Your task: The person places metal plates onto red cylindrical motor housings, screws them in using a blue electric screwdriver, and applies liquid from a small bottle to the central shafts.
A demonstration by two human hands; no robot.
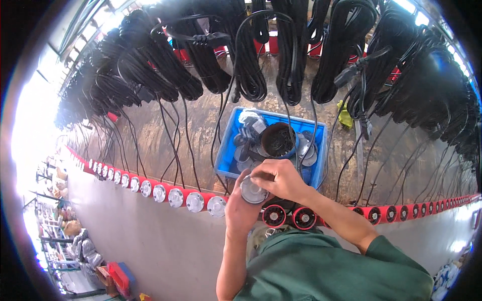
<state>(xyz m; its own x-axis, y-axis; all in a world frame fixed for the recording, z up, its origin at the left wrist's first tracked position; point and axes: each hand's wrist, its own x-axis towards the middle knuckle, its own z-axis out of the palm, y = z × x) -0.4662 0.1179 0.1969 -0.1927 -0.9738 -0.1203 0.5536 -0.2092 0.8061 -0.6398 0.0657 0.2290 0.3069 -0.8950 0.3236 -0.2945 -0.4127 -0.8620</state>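
My left hand [240,215] is wrapped around a round silver-grey metal cap [253,192], its flat face turned up. Whether a red cylinder sits under the cap, I cannot tell. My right hand [282,178] reaches over from the right with thumb and fingers pinched at the cap's upper edge; anything between those fingertips is too small to make out. Just beyond both hands stands a blue plastic bin [219,163]. In it are a dark round pot [277,141] of small dark pieces, grey discs [308,155] and a white crumpled bag [252,119].
Red cylinders with silver caps [175,197] line the table's near edge on the left; red cylinders with open black ends [304,218] continue rightward. Bundled black cables [249,75] hang overhead, strands trailing onto the wooden table [165,135]. A yellow-green cloth [345,115] lies beyond the bin.
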